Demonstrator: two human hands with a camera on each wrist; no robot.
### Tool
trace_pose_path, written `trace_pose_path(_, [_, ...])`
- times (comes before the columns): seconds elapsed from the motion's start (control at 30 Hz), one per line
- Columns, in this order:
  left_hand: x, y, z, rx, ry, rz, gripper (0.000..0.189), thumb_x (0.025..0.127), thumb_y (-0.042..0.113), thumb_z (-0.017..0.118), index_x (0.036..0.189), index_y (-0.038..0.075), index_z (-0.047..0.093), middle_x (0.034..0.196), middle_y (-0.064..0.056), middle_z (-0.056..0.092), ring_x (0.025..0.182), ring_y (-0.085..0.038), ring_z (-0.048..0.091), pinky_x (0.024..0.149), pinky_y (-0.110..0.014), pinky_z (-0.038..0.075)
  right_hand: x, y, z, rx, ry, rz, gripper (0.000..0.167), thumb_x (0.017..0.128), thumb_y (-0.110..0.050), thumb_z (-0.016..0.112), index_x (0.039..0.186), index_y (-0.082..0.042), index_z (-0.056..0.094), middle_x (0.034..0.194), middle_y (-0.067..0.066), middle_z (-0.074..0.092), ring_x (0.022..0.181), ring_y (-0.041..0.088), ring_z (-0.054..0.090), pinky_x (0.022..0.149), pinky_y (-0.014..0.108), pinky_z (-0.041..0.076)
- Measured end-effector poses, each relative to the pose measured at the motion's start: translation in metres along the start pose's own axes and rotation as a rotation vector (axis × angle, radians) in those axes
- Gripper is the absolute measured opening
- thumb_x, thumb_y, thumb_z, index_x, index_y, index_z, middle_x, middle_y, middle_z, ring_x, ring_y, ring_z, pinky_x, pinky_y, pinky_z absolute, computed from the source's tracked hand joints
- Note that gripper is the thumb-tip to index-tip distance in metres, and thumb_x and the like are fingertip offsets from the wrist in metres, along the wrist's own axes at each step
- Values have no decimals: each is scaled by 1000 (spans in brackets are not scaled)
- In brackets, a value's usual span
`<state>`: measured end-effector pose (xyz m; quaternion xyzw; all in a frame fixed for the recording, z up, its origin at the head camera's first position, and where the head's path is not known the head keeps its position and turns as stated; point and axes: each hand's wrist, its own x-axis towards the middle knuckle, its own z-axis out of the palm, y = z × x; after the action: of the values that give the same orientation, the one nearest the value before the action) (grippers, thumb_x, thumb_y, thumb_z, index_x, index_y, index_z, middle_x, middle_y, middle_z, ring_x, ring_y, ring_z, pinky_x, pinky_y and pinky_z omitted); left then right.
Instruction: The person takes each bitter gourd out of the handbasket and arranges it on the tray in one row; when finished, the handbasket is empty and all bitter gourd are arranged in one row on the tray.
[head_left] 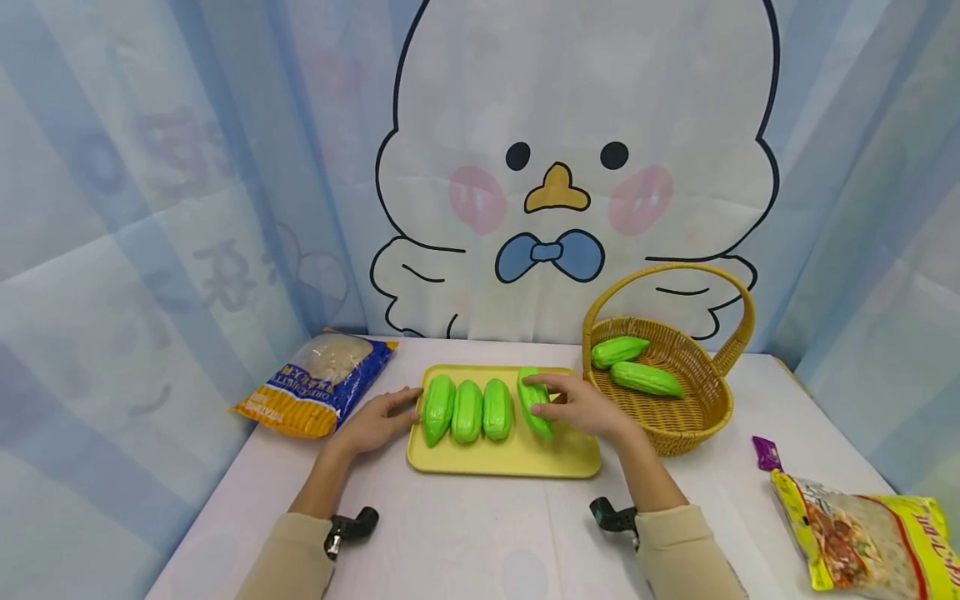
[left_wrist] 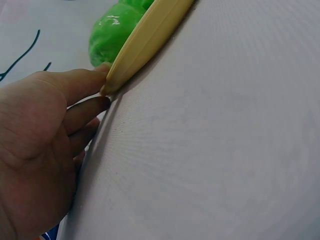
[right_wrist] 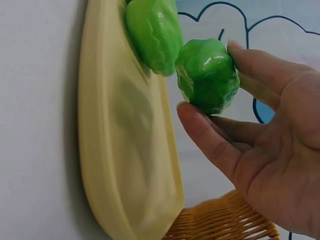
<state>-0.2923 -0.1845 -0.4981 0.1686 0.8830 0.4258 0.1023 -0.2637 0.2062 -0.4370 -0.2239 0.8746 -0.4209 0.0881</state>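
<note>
Quite glossy, lumpy green gourd (right_wrist: 207,75)

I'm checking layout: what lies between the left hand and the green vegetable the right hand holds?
Three green vegetables, side by side on the yellow tray, then a bare strip of it, in the head view.

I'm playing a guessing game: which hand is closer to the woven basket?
Right. The right hand, holding a green vegetable, is just beside the basket; the left hand is farther away, touching the left edge of the yellow tray.
</note>
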Motion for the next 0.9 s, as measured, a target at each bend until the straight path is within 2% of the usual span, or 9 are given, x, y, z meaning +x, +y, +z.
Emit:
trace_pose_path(0.17, [0,0,0,-4,0,9,57,105,33,63,156,15,49,165,-12,41,158,-37,29,131,-56,18,3,2,6,17,-9,54,53,100,-28,72,149,-15,57,147,14,57,109,26,61,84,32,53])
trace_pose_path(0.3, [0,0,0,-5,0,11,56,105,32,63,156,14,49,165,-13,41,158,-37,29,131,-56,18,5,4,11,-9,11,51,53,101,-28,71,149,-13,57,150,15,57,124,34,60,94,41,56])
trace_pose_path(0.43, [0,0,0,-9,2,12,56,105,31,63,156,14,49,165,-13,41,157,-37,29,131,-56,18,6,4,15,-38,14,50,52,101,-27,70,149,-12,58,153,15,56,134,41,56,108,55,51])
trace_pose_path(0.63, [0,0,0,-9,5,12,56,105,32,63,156,14,49,165,-13,41,157,-38,29,131,-57,18,7,4,21,-38,3,65,52,102,-27,69,150,-12,56,157,15,52,139,43,52,114,60,46])
trace_pose_path(0.8, [0,0,0,-11,5,12,56,105,32,63,156,14,49,165,-13,41,157,-38,29,131,-57,18,8,4,26,-34,12,80,55,102,-27,69,152,-13,54,160,15,49,142,43,50,111,57,49])
trace_pose_path(0.83, [0,0,0,-14,5,12,56,105,32,63,156,14,49,165,-13,41,157,-38,29,131,-57,18,8,4,26,-39,16,82,55,102,-27,69,153,-13,53,160,15,49,140,40,52,107,53,52])
trace_pose_path(0.9, [0,0,0,-19,4,12,56,105,32,63,156,14,49,165,-13,41,157,-38,29,131,-56,18,9,5,27,-39,16,87,56,101,-26,70,154,-14,53,160,16,48,126,37,61,93,46,57])
